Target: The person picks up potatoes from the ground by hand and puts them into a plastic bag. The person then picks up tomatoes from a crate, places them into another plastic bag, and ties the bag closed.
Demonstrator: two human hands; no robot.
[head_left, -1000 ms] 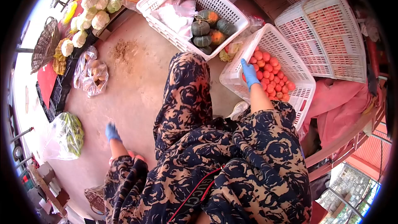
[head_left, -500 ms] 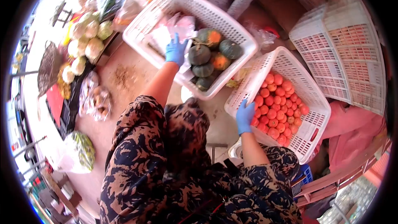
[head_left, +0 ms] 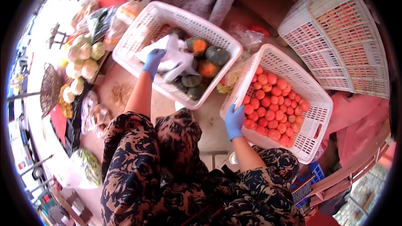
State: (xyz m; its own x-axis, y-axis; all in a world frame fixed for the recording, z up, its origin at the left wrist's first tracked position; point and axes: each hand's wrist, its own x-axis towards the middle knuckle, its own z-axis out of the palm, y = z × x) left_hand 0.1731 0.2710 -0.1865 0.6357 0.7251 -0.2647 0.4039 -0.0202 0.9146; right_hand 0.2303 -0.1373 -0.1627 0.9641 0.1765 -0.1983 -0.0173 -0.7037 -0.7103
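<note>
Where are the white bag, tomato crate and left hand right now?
White bag [head_left: 176,61]: head view, middle of its crumpled plastic.
Tomato crate [head_left: 294,76]: head view, inner face of its far wall.
Left hand [head_left: 153,60]: head view, back of the blue glove.

At far left, over the middle of the left crate [head_left: 190,21], a thin white plastic bag [head_left: 176,58], crumpled and creased, gathered at its left part, with loose folds trailing right and toward the near side. At right, a white plastic crate [head_left: 315,117], open-topped, with perforated walls, set at a slant, a little nearer than the left crate and apart from it. Inside, many red-orange tomatoes [head_left: 274,111], round and smooth, heaped close together toward the left, with lattice of the right wall showing beyond them.
</note>
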